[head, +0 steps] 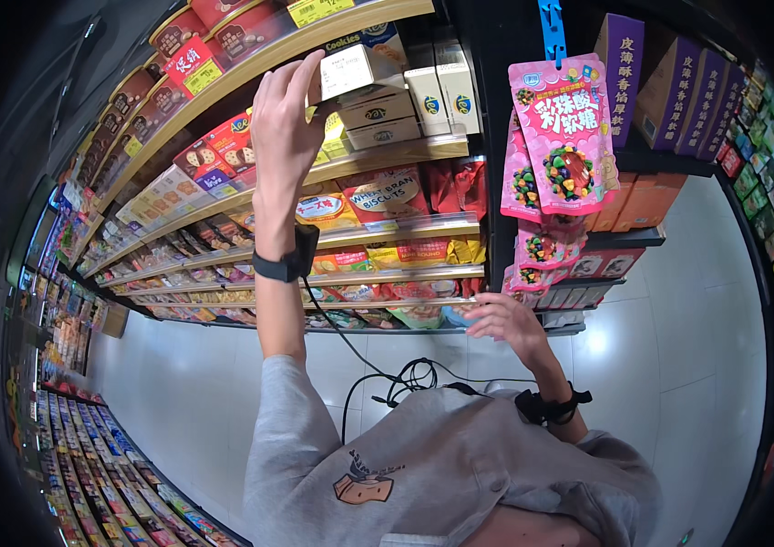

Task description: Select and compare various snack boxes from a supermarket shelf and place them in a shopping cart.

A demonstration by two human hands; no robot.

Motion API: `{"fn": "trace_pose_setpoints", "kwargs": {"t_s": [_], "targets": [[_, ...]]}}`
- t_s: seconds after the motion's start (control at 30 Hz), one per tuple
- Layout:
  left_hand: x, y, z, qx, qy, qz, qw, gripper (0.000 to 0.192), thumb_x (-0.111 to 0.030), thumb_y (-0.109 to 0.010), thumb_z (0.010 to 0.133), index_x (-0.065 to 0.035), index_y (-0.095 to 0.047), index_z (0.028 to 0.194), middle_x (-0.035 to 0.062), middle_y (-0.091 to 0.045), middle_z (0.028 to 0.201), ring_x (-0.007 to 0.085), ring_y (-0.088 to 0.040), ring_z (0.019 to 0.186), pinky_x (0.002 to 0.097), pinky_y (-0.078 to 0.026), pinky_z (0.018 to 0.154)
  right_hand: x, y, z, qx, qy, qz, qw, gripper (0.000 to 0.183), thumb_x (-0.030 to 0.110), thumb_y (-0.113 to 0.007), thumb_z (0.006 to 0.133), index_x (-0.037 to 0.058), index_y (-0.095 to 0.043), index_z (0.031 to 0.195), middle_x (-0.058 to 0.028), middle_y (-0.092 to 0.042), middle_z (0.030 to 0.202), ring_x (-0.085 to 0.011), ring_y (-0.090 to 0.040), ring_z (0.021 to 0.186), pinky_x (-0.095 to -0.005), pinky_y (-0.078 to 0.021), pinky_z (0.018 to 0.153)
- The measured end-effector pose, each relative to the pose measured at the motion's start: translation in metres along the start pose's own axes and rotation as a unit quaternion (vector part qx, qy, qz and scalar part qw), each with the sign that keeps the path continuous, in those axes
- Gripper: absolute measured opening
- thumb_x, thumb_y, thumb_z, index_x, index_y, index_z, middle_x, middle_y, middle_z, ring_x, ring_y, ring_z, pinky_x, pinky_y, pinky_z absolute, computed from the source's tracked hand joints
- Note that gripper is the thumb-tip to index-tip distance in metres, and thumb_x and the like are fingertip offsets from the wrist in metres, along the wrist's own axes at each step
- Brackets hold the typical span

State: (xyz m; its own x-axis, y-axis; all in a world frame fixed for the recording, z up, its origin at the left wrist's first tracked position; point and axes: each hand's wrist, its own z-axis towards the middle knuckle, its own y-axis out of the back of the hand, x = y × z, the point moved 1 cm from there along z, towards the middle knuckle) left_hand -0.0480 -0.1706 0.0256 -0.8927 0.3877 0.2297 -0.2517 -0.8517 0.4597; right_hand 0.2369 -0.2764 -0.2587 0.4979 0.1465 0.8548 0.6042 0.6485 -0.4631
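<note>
My left hand (289, 113) is raised to an upper shelf of packaged snacks, its fingers along the left side of a white box (347, 70) that bears small print. The box is tilted above a stack of cream-coloured boxes (378, 111); part of the grip is hidden behind the hand. Two more cream boxes (441, 99) stand upright to the right. Yellow boxes (336, 137) and red cookie boxes (229, 145) lie near the wrist. My right hand (506, 320) hangs lower, fingers apart and holding nothing, before the lowest shelves and beside the hanging pink candy pouches (564, 137).
Wooden shelf edges (393, 238) with bagged biscuits run below my left hand. A blue hanging strip (552, 31) holds the pouches. Purple-sided boxes (684, 96) stand at the right. A black cable (414, 376) runs from my left wrist and coils above the tiled floor (633, 342).
</note>
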Motion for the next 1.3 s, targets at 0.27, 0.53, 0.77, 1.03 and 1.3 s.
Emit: {"fn": "trace_pose_setpoints", "kwargs": {"t_s": [0.27, 0.53, 0.77, 1.03, 1.3], "targets": [[0.04, -0.061, 0.001, 0.003, 0.0, -0.046, 0.999, 0.063, -0.007, -0.079, 0.065, -0.0104, -0.058, 0.124, 0.0107, -0.061, 0.112, 0.0301, -0.054, 0.104, 0.0423, -0.041, 0.094, -0.013, 0.011, -0.015, -0.045, -0.007, 0.065, 0.997, 0.098, 0.075, -0.015, 0.088, -0.0102, -0.051, 0.118, -0.0261, -0.064, 0.101, -0.0334, -0.064, 0.088, -0.0405, -0.048, 0.083], [0.036, -0.099, -0.019, -0.176, 0.079, 0.036, 0.981, 0.052, -0.018, -0.083, 0.069, -0.0144, -0.065, 0.117, 0.0132, -0.049, 0.12, 0.0286, -0.047, 0.111, 0.0379, -0.044, 0.091, -0.013, 0.017, -0.022, -0.056, -0.036, 0.101, 0.993, 0.105, 0.079, -0.011, 0.084, -0.0106, -0.052, 0.119, -0.0279, -0.063, 0.1, -0.0336, -0.064, 0.086, -0.0401, -0.0482, 0.083], [0.056, -0.124, -0.012, -0.211, 0.21, -0.048, 0.953, 0.044, -0.016, -0.081, 0.069, 0.0035, -0.06, 0.103, 0.022, -0.051, 0.107, 0.0359, -0.054, 0.09, 0.0423, -0.045, 0.079, -0.016, 0.023, -0.019, -0.059, -0.05, 0.117, 0.99, 0.105, 0.08, -0.011, 0.083, -0.0101, -0.052, 0.116, -0.0273, -0.063, 0.1, -0.0338, -0.064, 0.086, -0.0399, -0.0479, 0.083], [0.072, -0.154, 0.006, -0.044, 0.258, -0.077, 0.962, 0.03, -0.013, -0.068, 0.066, 0.0134, -0.054, 0.065, 0.0268, -0.057, 0.058, 0.0395, -0.06, 0.054, 0.0443, -0.05, 0.058, -0.018, 0.021, -0.011, -0.053, -0.058, 0.118, 0.99, 0.103, 0.081, -0.013, 0.082, -0.009, -0.053, 0.114, -0.0261, -0.063, 0.099, -0.0329, -0.065, 0.086, -0.039, -0.0484, 0.082], [0.056, -0.155, -0.001, -0.071, 0.225, -0.055, 0.97, 0.035, -0.017, -0.073, 0.069, 0.0111, -0.054, 0.077, 0.0268, -0.057, 0.068, 0.0382, -0.058, 0.07, 0.0449, -0.049, 0.067, -0.018, 0.025, -0.016, -0.073, -0.052, 0.119, 0.989, 0.099, 0.078, -0.015, 0.085, -0.008, -0.054, 0.112, -0.0236, -0.065, 0.096, -0.0309, -0.065, 0.084, -0.0377, -0.0493, 0.08]]}}
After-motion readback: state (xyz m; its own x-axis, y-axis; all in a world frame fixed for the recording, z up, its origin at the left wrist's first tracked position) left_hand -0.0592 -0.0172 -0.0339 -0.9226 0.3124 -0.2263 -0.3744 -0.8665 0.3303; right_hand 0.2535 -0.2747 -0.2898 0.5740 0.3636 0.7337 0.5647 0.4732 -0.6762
